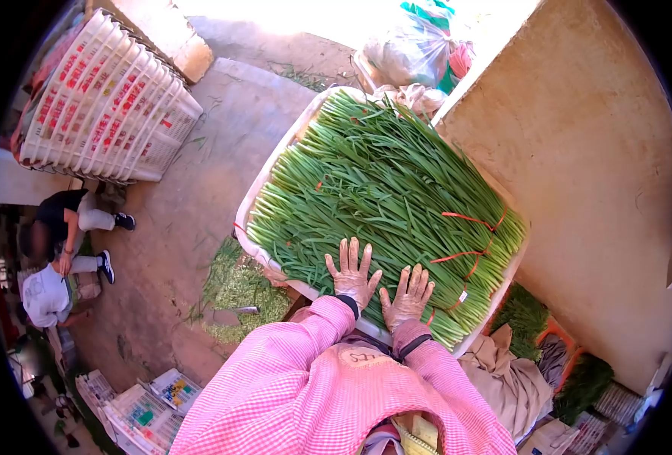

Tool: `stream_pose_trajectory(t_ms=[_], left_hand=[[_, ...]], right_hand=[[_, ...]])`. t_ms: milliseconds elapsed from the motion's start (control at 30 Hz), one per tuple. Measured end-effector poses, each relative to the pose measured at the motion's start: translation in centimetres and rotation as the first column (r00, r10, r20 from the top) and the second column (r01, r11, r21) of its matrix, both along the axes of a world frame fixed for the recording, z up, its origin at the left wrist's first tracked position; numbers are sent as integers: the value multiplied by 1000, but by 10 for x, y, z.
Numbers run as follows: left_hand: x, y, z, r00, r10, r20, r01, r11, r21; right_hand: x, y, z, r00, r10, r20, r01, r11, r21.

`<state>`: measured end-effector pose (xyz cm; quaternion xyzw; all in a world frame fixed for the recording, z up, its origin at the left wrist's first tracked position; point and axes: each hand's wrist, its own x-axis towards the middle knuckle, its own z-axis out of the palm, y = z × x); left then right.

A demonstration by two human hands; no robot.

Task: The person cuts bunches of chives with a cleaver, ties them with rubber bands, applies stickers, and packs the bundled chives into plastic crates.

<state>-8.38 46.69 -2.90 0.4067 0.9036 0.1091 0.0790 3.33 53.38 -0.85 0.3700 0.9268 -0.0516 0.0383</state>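
Long green garlic chives (381, 182) fill a large white basket (243, 205) in front of me, lying in bundles with their pale stem ends towards the left and right sides. Red ties (468, 254) wrap some bundles on the right, one with a small white tag. My left hand (353, 273), in a thin clear glove, lies flat on the leaves near the basket's near edge, fingers spread. Just to its right, my right hand (407, 298), gloved likewise, rests on the chives with fingers apart. Neither hand grips anything.
Nested white baskets (108, 98) lean at upper left. A person (63, 243) sits at the left. Green trimmings (249, 292) with a blade-like tool (237, 309) lie below the basket. A tan wall (578, 152) stands right; stuffed plastic bags (411, 53) lie beyond.
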Motion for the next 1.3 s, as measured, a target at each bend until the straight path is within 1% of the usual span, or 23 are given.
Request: stream_pose_trajectory(t_ms=[267, 333, 400, 433, 467, 533, 567, 600, 633, 667, 700, 733, 767, 800, 867, 933, 967, 1033, 1067, 1100, 1167, 1267, 1300], left_hand=[[5, 1, -40, 1000, 2, 6, -2, 996, 85], [5, 0, -29, 999, -21, -24, 24, 993, 116], [-1, 0, -14, 996, -24, 89, 25, 1000, -7], [-5, -5, -3, 992, -72, 100, 74, 997, -24], [-10, -11, 11, 988, -102, 118, 101, 995, 10], [-36, -23, 56, 935, -152, 319, 118, 985, 126], [-51, -25, 82, 936, -124, 331, 45, 971, 237], [-67, -13, 111, 945, -139, 296, 39, 946, 321], [-84, 6, 125, 950, -195, 243, 72, 896, 438], [-100, 31, 131, 953, -243, 184, 105, 828, 550], [-116, 65, 131, 952, -219, 212, 48, 793, 607], [-133, 104, 130, 950, -203, 237, -5, 750, 661], [-150, 143, 116, 958, -211, 193, 28, 741, 671], [-162, 176, 104, 956, -175, 236, -10, 784, 621], [-177, 226, 71, 922, -225, 315, 42, 866, 498], [-180, 249, 63, 894, -226, 388, 161, 968, 193], [-181, 256, 53, 868, -219, 445, 167, 974, 152], [-179, 255, 55, 913, -260, 316, 218, 963, 161], [-177, 253, 56, 921, -274, 277, 232, 957, 176], [-174, 253, 58, 921, -275, 277, 236, 957, 167], [-174, 261, 64, 879, -207, 430, 189, 978, 86], [-167, 267, 67, 888, -149, 435, 140, 989, 53], [-165, 267, 68, 910, -209, 357, 199, 978, 63]], right_hand=[[4, -3, -30, 1000, -6, 7, 6, 1000, -28], [5, -4, -22, 1000, -12, -2, 12, 1000, 6], [2, -1, -9, 1000, -2, -18, 1, 999, -52], [0, 1, 5, 999, -18, -36, 16, 997, -72], [0, 3, 20, 999, -25, -32, 23, 998, -66], [1, 16, 52, 989, 4, -149, -32, 983, -180], [-2, 23, 70, 941, -65, -333, 8, 985, -171], [-5, 40, 87, 890, -28, -455, -10, 997, -81], [-15, 60, 102, 867, -89, -490, 52, 995, -89], [-20, 71, 111, 839, -146, -524, 113, 989, -95], [-20, 72, 110, 837, -151, -526, 126, 989, -84], [-22, 72, 107, 805, -235, -545, 199, 972, -125], [-23, 71, 104, 767, -316, -559, 266, 948, -172], [-23, 61, 105, 763, -322, -561, 278, 946, -165], [-14, 27, 108, 842, -280, -462, 204, 957, -208], [6, 5, 97, 837, -331, -435, 222, 933, -282], [16, -3, 93, 835, -334, -438, 226, 933, -281], [30, -14, 89, 788, -462, -407, 344, 878, -332], [34, -15, 84, 783, -469, -407, 347, 874, -340], [38, -16, 84, 774, -490, -402, 364, 863, -350], [43, -13, 82, 761, -509, -401, 380, 852, -360], [48, -12, 79, 740, -516, -431, 380, 850, -365], [52, -11, 79, 747, -513, -423, 373, 850, -373]])
